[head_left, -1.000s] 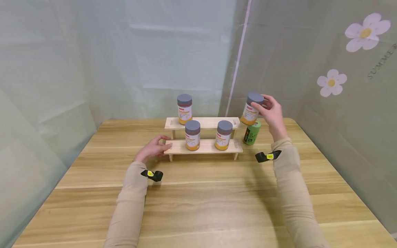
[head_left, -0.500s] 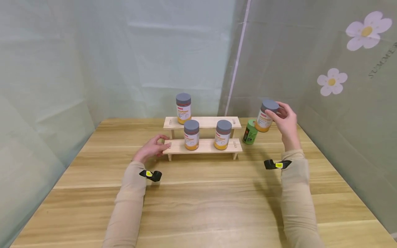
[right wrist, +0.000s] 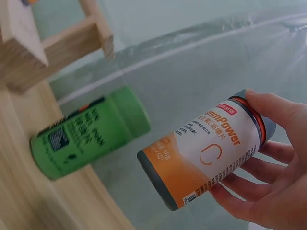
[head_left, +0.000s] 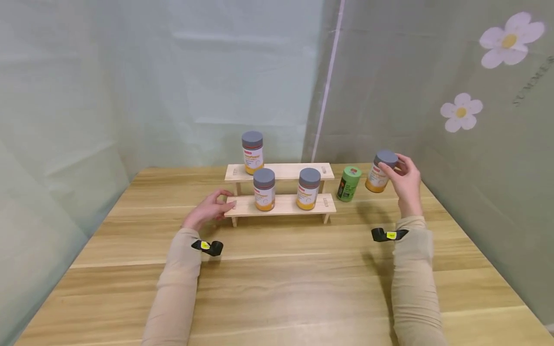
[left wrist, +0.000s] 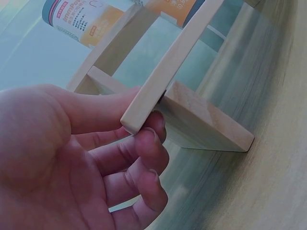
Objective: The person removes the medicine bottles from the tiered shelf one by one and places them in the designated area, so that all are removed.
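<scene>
My right hand point(head_left: 408, 186) grips a supplement jar point(head_left: 378, 176) with a grey lid and white-and-orange label, near the lid. The jar is tilted and appears slightly above the table, right of the rack. Beside it stands a green canister point(head_left: 348, 184). My left hand point(head_left: 209, 208) pinches the left end of the lower shelf of a two-tier wooden rack point(head_left: 285, 205); in the left wrist view, the thumb point(left wrist: 103, 110) lies on top and the fingers curl beneath. Two matching jars, a left one point(head_left: 264, 192) and a right one point(head_left: 308, 191), stand on the lower tier. Another jar point(head_left: 253, 154) stands on the upper tier.
The rack stands on a wood-grain table point(head_left: 277, 278). A pale curtain point(head_left: 242, 72) hangs behind the table, and flower-printed sheeting point(head_left: 497, 158) hangs along its right side.
My right hand has carried the jar right and downward, from above the green canister at the rack's right end to the canister's right side. The left hand keeps its hold on the rack.
</scene>
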{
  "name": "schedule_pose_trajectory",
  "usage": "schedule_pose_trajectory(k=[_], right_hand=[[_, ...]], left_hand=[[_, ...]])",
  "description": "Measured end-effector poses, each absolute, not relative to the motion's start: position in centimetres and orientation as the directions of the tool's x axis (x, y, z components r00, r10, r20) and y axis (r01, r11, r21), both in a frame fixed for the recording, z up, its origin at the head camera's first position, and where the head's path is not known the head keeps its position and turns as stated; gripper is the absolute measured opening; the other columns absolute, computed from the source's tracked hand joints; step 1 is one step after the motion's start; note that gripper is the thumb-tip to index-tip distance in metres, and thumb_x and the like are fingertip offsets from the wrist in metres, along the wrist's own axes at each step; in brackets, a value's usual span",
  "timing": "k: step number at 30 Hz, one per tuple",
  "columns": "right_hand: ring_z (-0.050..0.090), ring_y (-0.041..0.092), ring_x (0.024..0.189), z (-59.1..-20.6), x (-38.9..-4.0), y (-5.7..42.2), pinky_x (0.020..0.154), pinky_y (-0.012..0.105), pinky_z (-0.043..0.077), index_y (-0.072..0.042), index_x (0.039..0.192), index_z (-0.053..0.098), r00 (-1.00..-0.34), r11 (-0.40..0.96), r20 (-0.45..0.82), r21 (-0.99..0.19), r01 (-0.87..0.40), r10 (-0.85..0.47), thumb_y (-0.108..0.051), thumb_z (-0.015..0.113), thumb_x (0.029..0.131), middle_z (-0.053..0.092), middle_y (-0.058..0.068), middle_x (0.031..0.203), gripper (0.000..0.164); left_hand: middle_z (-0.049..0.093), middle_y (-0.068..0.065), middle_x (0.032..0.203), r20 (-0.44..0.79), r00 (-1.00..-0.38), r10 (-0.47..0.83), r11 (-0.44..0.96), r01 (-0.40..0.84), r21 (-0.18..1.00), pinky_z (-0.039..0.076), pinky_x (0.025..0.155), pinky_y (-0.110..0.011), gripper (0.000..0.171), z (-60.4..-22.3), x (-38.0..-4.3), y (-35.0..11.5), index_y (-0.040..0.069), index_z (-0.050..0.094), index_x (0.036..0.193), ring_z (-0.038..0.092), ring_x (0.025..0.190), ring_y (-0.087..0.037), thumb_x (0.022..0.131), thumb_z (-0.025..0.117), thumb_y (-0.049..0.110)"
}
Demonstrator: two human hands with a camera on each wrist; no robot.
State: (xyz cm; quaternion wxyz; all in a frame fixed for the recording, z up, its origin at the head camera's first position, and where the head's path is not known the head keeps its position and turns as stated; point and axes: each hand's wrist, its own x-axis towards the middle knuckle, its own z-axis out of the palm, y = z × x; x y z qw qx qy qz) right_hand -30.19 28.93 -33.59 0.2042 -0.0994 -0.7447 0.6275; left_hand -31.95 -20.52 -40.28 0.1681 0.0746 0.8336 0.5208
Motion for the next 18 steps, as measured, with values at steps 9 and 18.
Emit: schedule_pose_trajectory(k=[9,18], right_hand=[[0.051,0.004,0.102,-35.5,-31.0,29.8,0.087,0.021,0.042,-0.015,0.135,0.048,-0.906,0.178,0.156,-0.980,-0.091,0.393,-0.025,0.071,0.089,0.053,-0.008,0.116,0.052],[0.050,0.017,0.117,-37.6,-32.5,30.0,0.094,0.024,0.044,-0.010,0.143,0.043,-0.919,0.281,0.145,-0.959,-0.039,0.367,-0.026,0.069,0.090,0.045,0.010,0.137,0.061]], left_hand=[[0.049,0.004,0.068,-0.207,-0.930,0.304,0.458,-0.048,0.888,0.039,0.061,-0.028,0.050,-40.6,-32.4,-20.6,0.005,0.034,0.139,0.044,0.059,-0.012,0.099,0.055,0.027],[0.053,0.005,0.077,-0.238,-0.926,0.293,0.445,-0.088,0.891,0.041,0.064,-0.028,0.053,-40.3,-32.4,-20.4,0.006,0.031,0.142,0.047,0.065,-0.012,0.099,0.055,0.027]])
